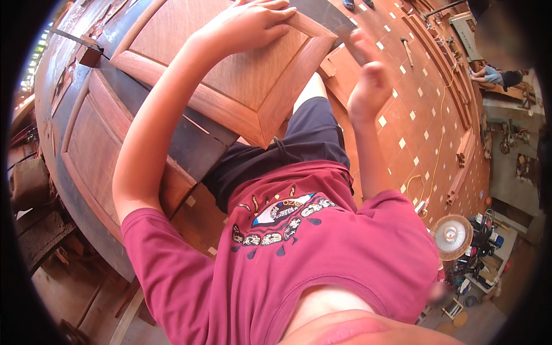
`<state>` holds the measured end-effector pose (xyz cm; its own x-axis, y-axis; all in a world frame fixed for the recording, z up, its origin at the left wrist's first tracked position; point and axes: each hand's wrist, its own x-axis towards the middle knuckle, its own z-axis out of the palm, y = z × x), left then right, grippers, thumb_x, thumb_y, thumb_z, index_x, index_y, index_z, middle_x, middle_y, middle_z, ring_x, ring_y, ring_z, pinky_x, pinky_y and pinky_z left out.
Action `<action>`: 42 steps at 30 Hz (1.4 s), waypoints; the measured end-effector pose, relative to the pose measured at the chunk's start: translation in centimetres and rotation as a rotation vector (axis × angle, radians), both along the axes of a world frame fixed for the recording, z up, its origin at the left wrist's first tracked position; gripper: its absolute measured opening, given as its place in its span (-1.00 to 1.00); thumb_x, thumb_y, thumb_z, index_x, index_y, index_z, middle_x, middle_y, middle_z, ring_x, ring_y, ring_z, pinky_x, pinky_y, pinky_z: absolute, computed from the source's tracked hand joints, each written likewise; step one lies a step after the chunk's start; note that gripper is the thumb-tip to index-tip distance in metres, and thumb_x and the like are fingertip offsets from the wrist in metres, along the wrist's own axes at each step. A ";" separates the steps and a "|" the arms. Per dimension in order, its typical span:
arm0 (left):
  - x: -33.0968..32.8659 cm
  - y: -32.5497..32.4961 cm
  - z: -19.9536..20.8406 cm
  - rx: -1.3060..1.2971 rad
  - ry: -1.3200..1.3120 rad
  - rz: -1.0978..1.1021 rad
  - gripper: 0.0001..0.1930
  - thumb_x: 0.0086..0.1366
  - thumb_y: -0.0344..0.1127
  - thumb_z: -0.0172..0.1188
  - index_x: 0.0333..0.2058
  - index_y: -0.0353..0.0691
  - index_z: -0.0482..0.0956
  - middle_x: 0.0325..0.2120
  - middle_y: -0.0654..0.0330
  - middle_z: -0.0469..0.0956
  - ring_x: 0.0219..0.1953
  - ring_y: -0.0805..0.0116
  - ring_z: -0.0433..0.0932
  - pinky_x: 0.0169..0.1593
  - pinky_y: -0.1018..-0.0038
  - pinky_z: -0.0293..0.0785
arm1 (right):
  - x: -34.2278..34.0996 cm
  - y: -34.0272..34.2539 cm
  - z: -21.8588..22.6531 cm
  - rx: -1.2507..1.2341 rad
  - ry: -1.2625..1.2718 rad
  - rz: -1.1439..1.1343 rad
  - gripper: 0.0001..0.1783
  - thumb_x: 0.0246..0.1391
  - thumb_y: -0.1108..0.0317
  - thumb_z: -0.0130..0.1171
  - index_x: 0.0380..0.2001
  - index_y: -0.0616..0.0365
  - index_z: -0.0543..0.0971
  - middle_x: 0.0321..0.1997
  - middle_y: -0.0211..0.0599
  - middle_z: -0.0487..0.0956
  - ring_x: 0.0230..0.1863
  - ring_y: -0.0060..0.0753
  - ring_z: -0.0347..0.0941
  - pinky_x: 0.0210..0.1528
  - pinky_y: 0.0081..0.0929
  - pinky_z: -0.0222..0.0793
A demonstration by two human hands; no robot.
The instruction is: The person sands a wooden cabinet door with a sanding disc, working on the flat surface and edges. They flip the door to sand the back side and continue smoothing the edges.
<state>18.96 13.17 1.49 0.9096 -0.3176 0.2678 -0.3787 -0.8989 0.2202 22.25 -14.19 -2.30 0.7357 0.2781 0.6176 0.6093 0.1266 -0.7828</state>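
Observation:
A reddish-brown framed wooden panel (230, 77) with mitred corners lies tilted in front of me, one corner pointing at my waist. My left hand (253, 24) lies on its upper face with the fingers stretched toward the frame's right side. To the right of the panel, my right hand (370, 86) is raised and blurred by motion. Its fingers appear apart from the thumb, and I see nothing in it. A second framed panel (100, 138) lies on the dark tabletop (52, 144) at the left, partly hidden by my left arm.
A wooden block (89, 53) with a thin metal bar sits at the upper left. On the tiled floor (417, 115) are a hammer (407, 52), long wooden boards (445, 75) and a yellow cord (441, 132). A round fan (451, 237) stands lower right. Another person (497, 77) is at the far right.

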 end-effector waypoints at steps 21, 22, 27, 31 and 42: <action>-0.3 -1.3 2.4 -0.025 0.144 0.104 -0.49 0.52 -0.15 0.09 0.36 -0.17 0.47 0.42 0.02 0.36 0.55 0.07 0.16 0.58 -0.07 -0.14 | 1.0 0.8 2.3 -0.815 -0.593 0.170 -0.47 0.29 0.20 0.11 0.31 -0.03 0.56 0.48 -0.15 0.41 0.57 -0.05 0.19 0.63 0.05 -0.04; -0.3 -1.3 2.4 -0.021 0.142 0.105 -0.49 0.52 -0.15 0.09 0.36 -0.16 0.47 0.42 0.02 0.36 0.55 0.07 0.16 0.57 -0.08 -0.14 | 1.0 0.7 2.2 -0.818 -0.590 0.170 -0.47 0.29 0.19 0.11 0.31 -0.03 0.55 0.49 -0.16 0.40 0.57 -0.05 0.19 0.63 0.05 -0.03; -0.3 -1.3 2.4 -0.010 0.163 0.110 -0.49 0.52 -0.16 0.09 0.36 -0.16 0.47 0.43 0.03 0.35 0.55 0.06 0.15 0.57 -0.10 -0.14 | -0.1 0.9 1.6 -0.784 -0.558 0.137 -0.48 0.30 0.18 0.10 0.29 -0.01 0.57 0.50 -0.16 0.39 0.57 -0.04 0.19 0.61 0.04 0.00; -0.1 -1.2 2.1 -0.017 0.134 0.093 -0.50 0.52 -0.17 0.08 0.36 -0.17 0.47 0.44 0.03 0.34 0.55 0.05 0.15 0.57 -0.10 -0.15 | -2.8 0.9 1.6 -0.739 -0.558 0.193 -0.50 0.28 0.18 0.12 0.24 0.02 0.60 0.48 -0.14 0.42 0.55 -0.03 0.23 0.58 0.04 0.04; -0.1 -1.2 2.0 0.017 0.110 0.091 -0.49 0.52 -0.17 0.07 0.36 -0.18 0.47 0.44 0.03 0.33 0.55 0.06 0.15 0.58 -0.09 -0.17 | -9.0 1.3 0.5 -0.518 -0.518 0.228 -0.45 0.02 0.26 0.25 0.15 0.01 0.66 0.17 -0.27 0.56 0.39 -0.20 0.40 0.46 -0.04 0.18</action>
